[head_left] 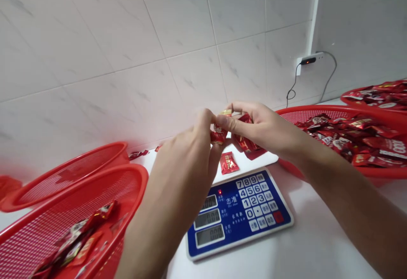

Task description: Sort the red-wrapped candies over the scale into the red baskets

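Above the weighing pan, my left hand (pixel 187 154) is closed around a small red wrapped candy (pixel 218 135), and its far fingers are hidden behind the hand's back. Touching the same candy's upper end with thumb and fingertips is my right hand (pixel 263 124). More red candy packets (pixel 248 143) are gathered in the right hand's palm; the fingers partly hide them. Beneath both hands, one red packet with gold lettering (pixel 229 163) lies on the white pan (pixel 265 159) of a blue digital scale (pixel 237 215).
At right, a red mesh basket (pixel 286 115) is piled with red packets; another filled basket (pixel 349 96) stands behind. Two red baskets are at left, the nearer one (pixel 140 177) holding several packets. A tiled wall (pixel 190 75) rises behind, with a socket and cable (pixel 310 60).
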A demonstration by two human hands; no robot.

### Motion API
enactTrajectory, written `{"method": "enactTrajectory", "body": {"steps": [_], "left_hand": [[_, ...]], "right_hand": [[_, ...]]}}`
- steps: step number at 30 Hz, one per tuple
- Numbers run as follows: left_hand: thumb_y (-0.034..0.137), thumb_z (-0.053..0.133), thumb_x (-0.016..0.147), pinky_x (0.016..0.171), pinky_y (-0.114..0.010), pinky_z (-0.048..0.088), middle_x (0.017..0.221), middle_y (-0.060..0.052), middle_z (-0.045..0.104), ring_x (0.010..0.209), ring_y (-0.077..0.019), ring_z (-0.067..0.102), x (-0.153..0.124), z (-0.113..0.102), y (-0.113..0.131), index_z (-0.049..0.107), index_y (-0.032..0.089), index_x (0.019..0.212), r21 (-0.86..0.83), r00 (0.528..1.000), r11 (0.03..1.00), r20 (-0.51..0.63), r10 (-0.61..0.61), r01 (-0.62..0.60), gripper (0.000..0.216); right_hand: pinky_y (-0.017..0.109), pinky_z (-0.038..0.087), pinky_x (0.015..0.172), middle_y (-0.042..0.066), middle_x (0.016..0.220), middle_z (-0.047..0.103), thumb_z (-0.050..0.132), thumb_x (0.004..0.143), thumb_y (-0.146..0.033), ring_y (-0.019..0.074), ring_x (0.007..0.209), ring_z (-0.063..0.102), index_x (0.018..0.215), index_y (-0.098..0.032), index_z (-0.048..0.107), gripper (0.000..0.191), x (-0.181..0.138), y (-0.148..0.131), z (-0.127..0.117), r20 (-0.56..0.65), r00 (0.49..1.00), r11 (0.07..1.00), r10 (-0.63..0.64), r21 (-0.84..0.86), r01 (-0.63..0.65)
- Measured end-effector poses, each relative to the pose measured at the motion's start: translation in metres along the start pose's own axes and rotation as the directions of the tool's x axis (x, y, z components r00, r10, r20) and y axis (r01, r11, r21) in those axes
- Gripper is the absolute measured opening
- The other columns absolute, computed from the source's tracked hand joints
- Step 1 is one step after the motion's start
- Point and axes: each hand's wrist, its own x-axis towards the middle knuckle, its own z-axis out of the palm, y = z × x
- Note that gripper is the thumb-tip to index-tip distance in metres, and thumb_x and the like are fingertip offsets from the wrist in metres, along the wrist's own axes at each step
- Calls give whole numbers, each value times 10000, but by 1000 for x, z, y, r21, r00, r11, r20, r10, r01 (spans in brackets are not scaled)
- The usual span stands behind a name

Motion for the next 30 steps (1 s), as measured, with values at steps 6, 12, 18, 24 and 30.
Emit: {"method": "enactTrajectory", "body": {"steps": [6,12,18,24,30], "left_hand": [[401,433,982,527,-220,396,627,39,605,558,-101,549,6,-9,-16,573,215,803,-320,997,947,78,1,25,293],[445,457,958,508,-207,366,507,59,475,492,-82,443,12,-4,-32,562,199,723,-601,957,785,286,37,150,355],[451,435,958,502,-220,348,486,61,455,480,-92,419,14,-1,-32,546,199,749,-641,943,744,330,44,190,346],[511,334,963,566,-273,385,561,11,559,553,-150,517,18,9,-42,576,204,785,-393,928,883,355,-111,256,430],[328,364,963,631,-321,378,766,-83,709,721,-241,639,22,35,-54,709,202,823,294,868,941,409,-281,166,394]], "right_hand": [[176,329,366,-8,732,584,546,897,-576,54,461,439,880,-187,564,390,0,5,-9,98,995,996,-11,-91,20],[171,285,350,-45,637,503,554,926,-489,38,424,381,774,-177,572,348,1,0,-9,158,984,992,-84,-78,97],[190,281,357,-43,640,515,556,925,-472,43,422,378,789,-182,588,321,0,-2,-11,159,986,993,-59,-96,75],[254,333,454,17,726,607,466,949,-475,90,484,460,887,-185,642,346,8,12,-16,21,992,922,121,-374,-104],[284,372,538,52,746,639,538,904,-360,131,561,529,926,-182,651,212,16,26,-23,-121,976,792,180,-572,-216]]}}
